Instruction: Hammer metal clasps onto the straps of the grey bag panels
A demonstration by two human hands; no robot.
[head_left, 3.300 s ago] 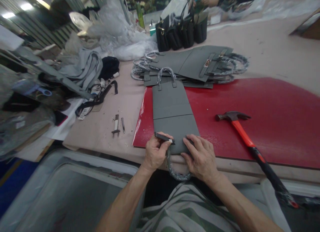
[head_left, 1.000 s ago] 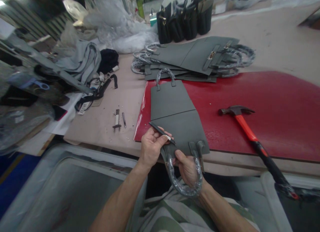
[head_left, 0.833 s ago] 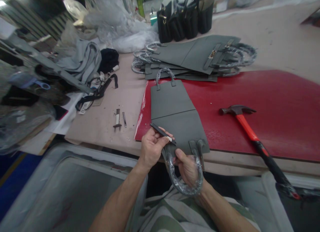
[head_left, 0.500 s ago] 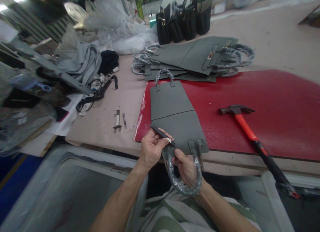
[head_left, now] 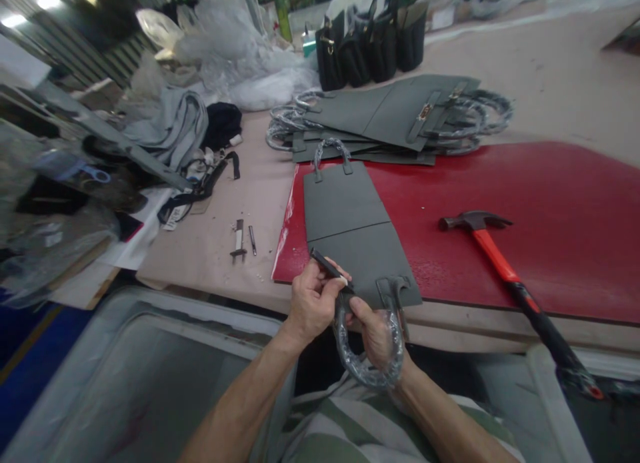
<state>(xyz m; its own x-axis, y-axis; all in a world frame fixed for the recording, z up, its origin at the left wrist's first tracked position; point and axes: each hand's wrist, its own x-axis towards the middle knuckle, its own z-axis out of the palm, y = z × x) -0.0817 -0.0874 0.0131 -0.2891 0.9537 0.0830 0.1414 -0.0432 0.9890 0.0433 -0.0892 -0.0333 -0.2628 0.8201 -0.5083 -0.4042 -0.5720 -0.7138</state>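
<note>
A grey bag panel (head_left: 347, 200) lies lengthwise at the table's front edge, its near end in front of me. Clear plastic film wraps its near handle (head_left: 373, 376). My left hand (head_left: 316, 300) is closed around a narrow dark strip (head_left: 326, 263), its lower end against the panel by the left foot of that handle. A small white spot shows at the fingertips. Through the handle loop, my right hand (head_left: 376, 333) pinches the panel's near edge, thumb on top and fingers hidden below. The two hands almost meet there.
Right of the panel, a claw hammer (head_left: 495, 250) lies on a red board (head_left: 550, 216). Two small metal tools (head_left: 239, 240) rest on the left. Behind are stacked grey panels (head_left: 390, 113) and black bags (head_left: 370, 53). A grey bin (head_left: 150, 376) stands below the table.
The view has shifted slightly, so everything sits a little further right. Both hands keep their grips, with the strip tilted slightly differently in my left fingers.
</note>
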